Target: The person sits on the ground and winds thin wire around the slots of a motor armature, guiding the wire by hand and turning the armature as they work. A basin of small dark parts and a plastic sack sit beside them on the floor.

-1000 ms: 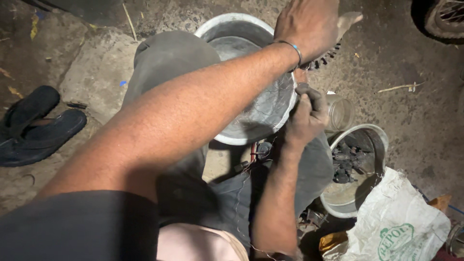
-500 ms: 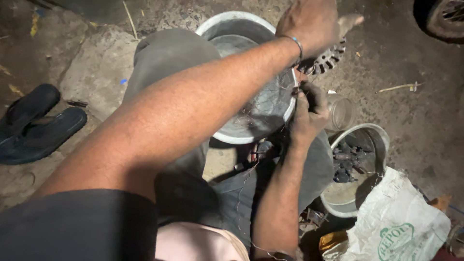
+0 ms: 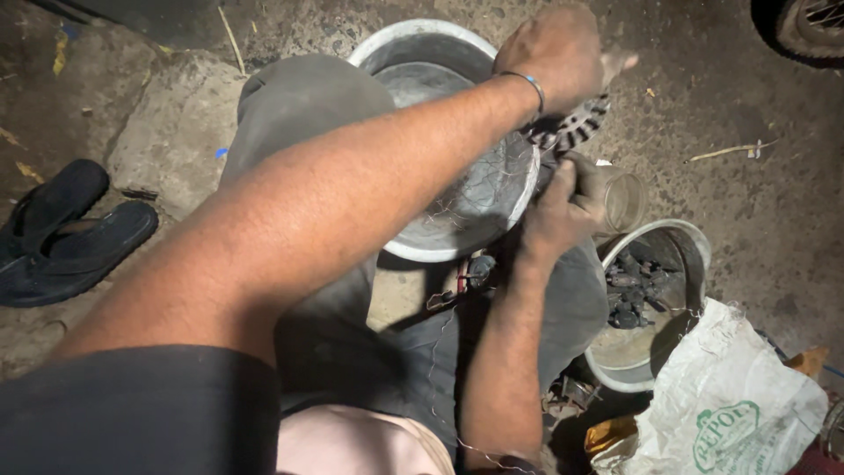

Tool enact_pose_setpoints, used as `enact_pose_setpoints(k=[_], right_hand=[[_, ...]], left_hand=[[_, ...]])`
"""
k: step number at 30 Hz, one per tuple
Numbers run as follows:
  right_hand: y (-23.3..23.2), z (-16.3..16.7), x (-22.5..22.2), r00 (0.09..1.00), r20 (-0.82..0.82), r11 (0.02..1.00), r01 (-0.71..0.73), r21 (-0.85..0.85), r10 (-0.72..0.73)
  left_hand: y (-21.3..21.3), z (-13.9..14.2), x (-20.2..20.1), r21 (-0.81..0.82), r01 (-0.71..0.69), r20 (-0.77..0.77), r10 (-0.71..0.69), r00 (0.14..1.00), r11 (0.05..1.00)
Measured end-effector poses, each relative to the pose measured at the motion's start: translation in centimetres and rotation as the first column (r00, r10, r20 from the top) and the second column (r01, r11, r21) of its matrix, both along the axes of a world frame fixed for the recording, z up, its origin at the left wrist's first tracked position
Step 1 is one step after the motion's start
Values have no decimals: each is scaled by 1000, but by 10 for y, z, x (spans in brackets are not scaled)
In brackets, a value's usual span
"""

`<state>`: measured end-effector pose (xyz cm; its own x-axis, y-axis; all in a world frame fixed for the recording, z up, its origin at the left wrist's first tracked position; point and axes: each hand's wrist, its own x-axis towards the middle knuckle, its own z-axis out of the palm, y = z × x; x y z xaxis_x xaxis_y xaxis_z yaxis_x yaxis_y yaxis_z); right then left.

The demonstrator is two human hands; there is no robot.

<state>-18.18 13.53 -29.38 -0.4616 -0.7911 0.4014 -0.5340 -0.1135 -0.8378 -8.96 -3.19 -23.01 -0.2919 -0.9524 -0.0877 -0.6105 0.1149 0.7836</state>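
Observation:
My left hand [image 3: 552, 54], a thin bangle on its wrist, reaches across my knee and grips a round toothed metal disc [image 3: 576, 125] above the rim of a large metal basin [image 3: 413, 40]. Just under the disc, my right hand [image 3: 563, 207] is closed around a small dark piece that touches the disc's lower edge. My fingers hide what that piece is. The basin holds shallow grey liquid, and my left forearm covers much of it.
A smaller bowl [image 3: 696, 242] with several dark metal parts sits at the right, a glass jar [image 3: 626, 198] beside it. A white printed sack [image 3: 734, 409] lies at lower right, dark sandals [image 3: 66, 233] at left, and a tyre [image 3: 804, 22] at top right.
More of the toothed disc shows under my left hand than a second ago. My right hand stays closed just below it; both arms have barely shifted.

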Motion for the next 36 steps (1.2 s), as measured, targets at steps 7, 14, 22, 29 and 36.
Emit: enact_pose_setpoints(k=[7,14,22,29,36], right_hand=[[-1,-19,-1,973,228,999,-42,16,38],[-2,-12,-3,983,182,1000,-27,12,25],[1,-4,14,963,269,1000,-6,8,4],[2,14,35,718,693,992,-118,32,63],[5,28,43,814,573,995,-102,-12,90]], left_hand=[[3,3,1,-66,14,16,-13,1000,998],[7,2,2,-51,30,104,-25,994,998],[5,4,2,-47,12,34,-10,999,999],[0,8,0,45,23,-1,-23,1000,999],[-4,-4,-4,-240,-100,-65,87,994,965]])
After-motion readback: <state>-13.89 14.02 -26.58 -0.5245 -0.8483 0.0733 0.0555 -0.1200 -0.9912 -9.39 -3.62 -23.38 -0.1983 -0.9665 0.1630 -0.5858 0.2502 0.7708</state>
